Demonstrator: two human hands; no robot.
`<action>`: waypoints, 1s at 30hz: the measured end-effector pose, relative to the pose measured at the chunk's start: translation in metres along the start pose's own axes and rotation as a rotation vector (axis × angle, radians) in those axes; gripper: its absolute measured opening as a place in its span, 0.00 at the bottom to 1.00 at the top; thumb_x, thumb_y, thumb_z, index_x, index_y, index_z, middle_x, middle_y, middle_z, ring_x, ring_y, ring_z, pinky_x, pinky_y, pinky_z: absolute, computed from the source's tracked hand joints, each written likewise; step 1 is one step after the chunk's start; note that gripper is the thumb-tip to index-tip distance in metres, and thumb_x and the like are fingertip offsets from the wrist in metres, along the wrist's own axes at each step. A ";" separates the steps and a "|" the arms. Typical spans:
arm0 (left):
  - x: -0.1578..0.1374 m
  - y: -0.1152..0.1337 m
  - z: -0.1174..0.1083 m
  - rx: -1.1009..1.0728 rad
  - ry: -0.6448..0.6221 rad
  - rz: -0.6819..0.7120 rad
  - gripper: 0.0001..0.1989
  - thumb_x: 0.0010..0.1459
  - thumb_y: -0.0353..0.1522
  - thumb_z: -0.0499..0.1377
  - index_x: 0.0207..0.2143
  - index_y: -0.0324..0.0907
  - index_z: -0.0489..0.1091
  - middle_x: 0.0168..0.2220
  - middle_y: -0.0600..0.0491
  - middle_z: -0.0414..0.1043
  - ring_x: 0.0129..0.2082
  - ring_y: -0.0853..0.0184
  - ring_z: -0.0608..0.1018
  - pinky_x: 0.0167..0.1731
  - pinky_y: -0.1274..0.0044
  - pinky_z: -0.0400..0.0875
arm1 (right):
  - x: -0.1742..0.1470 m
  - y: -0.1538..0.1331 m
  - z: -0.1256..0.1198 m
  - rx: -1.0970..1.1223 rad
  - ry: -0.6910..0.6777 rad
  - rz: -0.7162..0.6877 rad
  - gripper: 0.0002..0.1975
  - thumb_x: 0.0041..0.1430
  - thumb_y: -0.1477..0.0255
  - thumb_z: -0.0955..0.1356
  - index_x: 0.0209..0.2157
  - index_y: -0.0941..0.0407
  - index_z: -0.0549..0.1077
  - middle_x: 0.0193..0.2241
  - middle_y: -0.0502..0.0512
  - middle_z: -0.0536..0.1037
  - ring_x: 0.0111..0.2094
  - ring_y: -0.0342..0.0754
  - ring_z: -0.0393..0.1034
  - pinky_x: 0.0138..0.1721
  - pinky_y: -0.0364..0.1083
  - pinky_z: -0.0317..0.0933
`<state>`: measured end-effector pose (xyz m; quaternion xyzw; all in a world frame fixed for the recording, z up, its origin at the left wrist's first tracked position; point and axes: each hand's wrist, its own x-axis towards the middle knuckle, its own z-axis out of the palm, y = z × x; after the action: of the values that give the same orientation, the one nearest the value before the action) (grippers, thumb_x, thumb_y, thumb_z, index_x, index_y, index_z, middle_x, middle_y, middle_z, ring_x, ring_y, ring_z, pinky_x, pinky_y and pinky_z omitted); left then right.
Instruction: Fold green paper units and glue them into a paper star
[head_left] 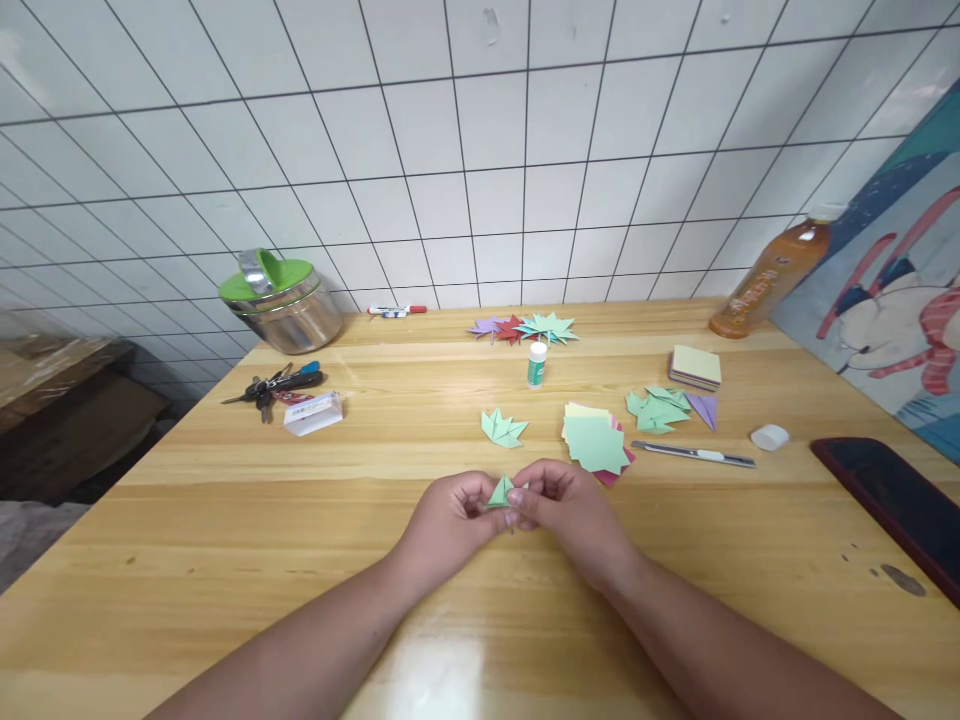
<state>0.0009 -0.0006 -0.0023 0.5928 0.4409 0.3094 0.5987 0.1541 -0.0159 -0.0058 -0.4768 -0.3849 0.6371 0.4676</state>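
A small folded piece of green paper (500,492) is pinched between both hands above the near part of the table. My left hand (454,515) grips its left side, thumb in front. My right hand (566,508) has its thumb and fingertips closed on the right side, hiding part of the paper. Just beyond the hands lies a light green folded paper piece (503,428) with several points. To the right of it is a stack of coloured paper sheets (592,442), green on top. More folded green pieces (658,409) lie farther right beside a purple folded triangle (703,410).
A glue stick (536,366) stands mid-table. Behind it lie folded paper stars (549,328) and markers (397,311). Rightward are a utility knife (694,454), paper pad (694,367), white cap (769,437), bottle (772,277) and phone (892,505). Keys (277,385) and a metal pot (289,315) stand left.
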 end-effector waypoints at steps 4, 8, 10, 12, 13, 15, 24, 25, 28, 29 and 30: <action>0.000 -0.003 -0.001 0.076 0.024 0.048 0.13 0.46 0.36 0.63 0.20 0.39 0.63 0.19 0.59 0.65 0.20 0.74 0.65 0.21 0.82 0.57 | 0.001 -0.001 -0.002 0.177 -0.016 0.084 0.16 0.35 0.65 0.76 0.24 0.58 0.71 0.20 0.47 0.71 0.22 0.40 0.66 0.26 0.42 0.64; 0.002 -0.007 -0.004 0.039 -0.009 0.027 0.13 0.46 0.36 0.62 0.21 0.39 0.61 0.19 0.60 0.61 0.19 0.75 0.62 0.21 0.83 0.55 | -0.001 -0.003 -0.004 0.065 -0.136 0.040 0.16 0.39 0.66 0.74 0.32 0.56 0.71 0.25 0.47 0.69 0.25 0.40 0.65 0.26 0.42 0.63; 0.003 -0.008 -0.005 0.021 -0.024 0.012 0.13 0.45 0.35 0.62 0.21 0.39 0.61 0.19 0.60 0.59 0.20 0.75 0.62 0.21 0.83 0.55 | -0.003 -0.003 -0.002 -0.091 -0.146 -0.033 0.17 0.41 0.68 0.73 0.35 0.54 0.70 0.29 0.47 0.68 0.24 0.39 0.62 0.25 0.41 0.60; 0.002 -0.008 -0.004 0.030 -0.032 0.021 0.12 0.44 0.33 0.62 0.20 0.40 0.59 0.19 0.61 0.58 0.20 0.75 0.61 0.21 0.83 0.55 | -0.006 -0.002 0.000 -0.259 -0.086 -0.102 0.14 0.40 0.72 0.72 0.33 0.55 0.70 0.28 0.46 0.68 0.22 0.37 0.58 0.24 0.39 0.57; 0.001 -0.008 -0.003 0.047 -0.036 0.031 0.12 0.44 0.32 0.61 0.20 0.40 0.58 0.19 0.61 0.57 0.20 0.75 0.60 0.21 0.83 0.55 | -0.006 -0.002 0.002 -0.325 -0.052 -0.125 0.12 0.40 0.73 0.72 0.30 0.55 0.70 0.26 0.45 0.67 0.22 0.37 0.57 0.24 0.39 0.55; 0.000 -0.008 -0.002 0.111 -0.033 0.051 0.12 0.45 0.31 0.59 0.19 0.41 0.57 0.18 0.61 0.55 0.20 0.75 0.59 0.20 0.83 0.53 | -0.008 -0.002 0.004 -0.402 -0.002 -0.154 0.08 0.41 0.74 0.71 0.26 0.55 0.69 0.23 0.45 0.66 0.22 0.38 0.57 0.23 0.39 0.53; -0.002 -0.010 0.001 0.273 0.006 0.092 0.10 0.49 0.33 0.57 0.19 0.40 0.61 0.18 0.60 0.56 0.20 0.74 0.59 0.20 0.82 0.52 | -0.002 0.002 0.000 -0.384 0.012 -0.143 0.07 0.46 0.68 0.69 0.24 0.56 0.68 0.17 0.44 0.64 0.20 0.39 0.56 0.21 0.39 0.50; -0.001 -0.009 0.001 0.237 0.004 0.080 0.11 0.50 0.35 0.58 0.19 0.40 0.62 0.18 0.60 0.56 0.20 0.74 0.59 0.20 0.82 0.53 | -0.002 0.002 -0.001 -0.366 0.016 -0.146 0.07 0.47 0.68 0.69 0.25 0.56 0.68 0.18 0.45 0.65 0.20 0.39 0.57 0.22 0.39 0.52; 0.000 -0.007 0.001 0.106 -0.015 0.036 0.12 0.51 0.38 0.58 0.22 0.39 0.65 0.19 0.58 0.60 0.21 0.73 0.62 0.22 0.82 0.56 | 0.000 0.004 -0.003 -0.319 0.035 -0.171 0.07 0.49 0.68 0.68 0.29 0.55 0.69 0.22 0.46 0.68 0.22 0.40 0.60 0.24 0.40 0.55; 0.000 -0.006 0.000 0.082 -0.019 0.032 0.12 0.51 0.38 0.58 0.23 0.39 0.67 0.20 0.57 0.62 0.22 0.73 0.63 0.23 0.82 0.57 | 0.000 0.004 -0.004 -0.319 0.042 -0.187 0.07 0.49 0.68 0.68 0.31 0.54 0.70 0.24 0.46 0.68 0.23 0.40 0.60 0.24 0.40 0.55; 0.000 -0.005 0.000 0.075 -0.018 0.035 0.11 0.52 0.38 0.58 0.25 0.39 0.68 0.21 0.57 0.64 0.23 0.72 0.65 0.25 0.81 0.58 | 0.000 0.003 -0.004 -0.334 0.052 -0.213 0.07 0.49 0.69 0.68 0.33 0.54 0.71 0.25 0.47 0.68 0.23 0.40 0.61 0.24 0.40 0.56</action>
<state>0.0001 -0.0009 -0.0075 0.6253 0.4364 0.2979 0.5743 0.1574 -0.0161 -0.0101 -0.5207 -0.5213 0.4988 0.4564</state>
